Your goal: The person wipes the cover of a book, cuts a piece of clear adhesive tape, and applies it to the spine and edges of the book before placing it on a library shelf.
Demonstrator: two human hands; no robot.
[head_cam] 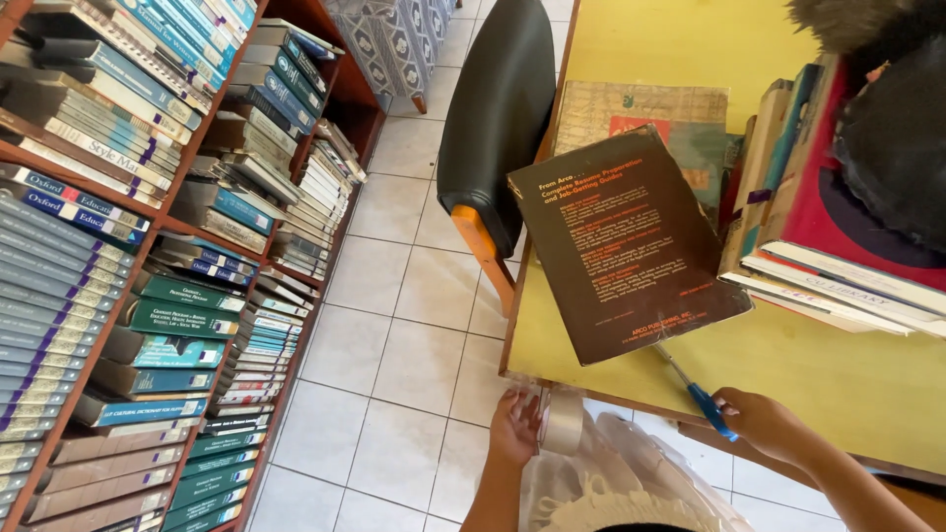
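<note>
1. Bookshelf (pixel 148 266) at far left, packed with stacked books.
2. Left hand (pixel 515 426) below the table (pixel 788 374) edge, fingers curled round a clear tape roll (pixel 563 422).
3. Dark book (pixel 624 241) lies flat on the table, overhanging its edge.
4. Right hand (pixel 764 424) grips blue-handled scissors (pixel 695 389); blades apparently under the book.

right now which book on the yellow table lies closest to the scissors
The dark brown book with orange print, lying flat; its corner covers the blue-handled scissors held by the right hand.
</note>
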